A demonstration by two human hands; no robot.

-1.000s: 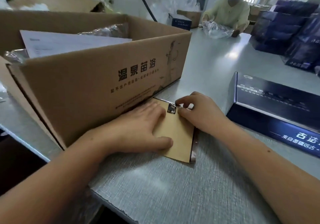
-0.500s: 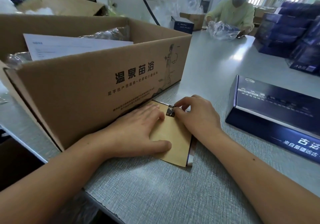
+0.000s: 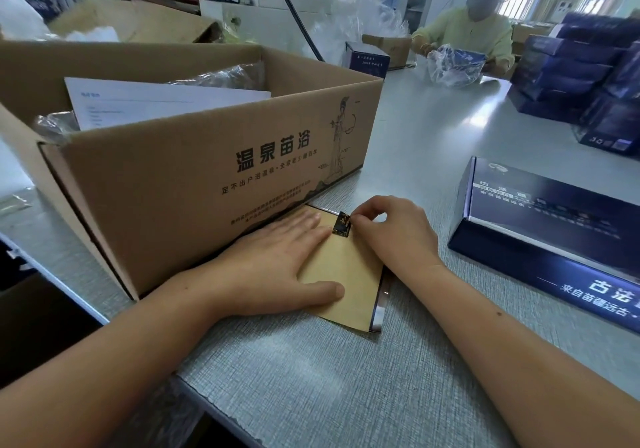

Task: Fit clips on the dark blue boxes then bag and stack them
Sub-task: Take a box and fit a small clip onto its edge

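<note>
Head view: left hand (image 3: 277, 267) presses flat on the tan-faced box (image 3: 346, 274) lying on the bench (image 3: 346, 378), right hand (image 3: 391, 236) pinches the clip (image 3: 341, 225) at its edge; reduced pressure risks misalignment.

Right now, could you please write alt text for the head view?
A left hand presses flat on a tan card while the right hand pinches a small dark clip at its edge, beside a printed cardboard carton.

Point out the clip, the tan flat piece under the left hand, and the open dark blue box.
clip (image 3: 342, 224), head view, its dark patterned face.
tan flat piece (image 3: 346, 274), head view, bare middle.
dark blue box (image 3: 540, 240), head view, front wall.
</note>
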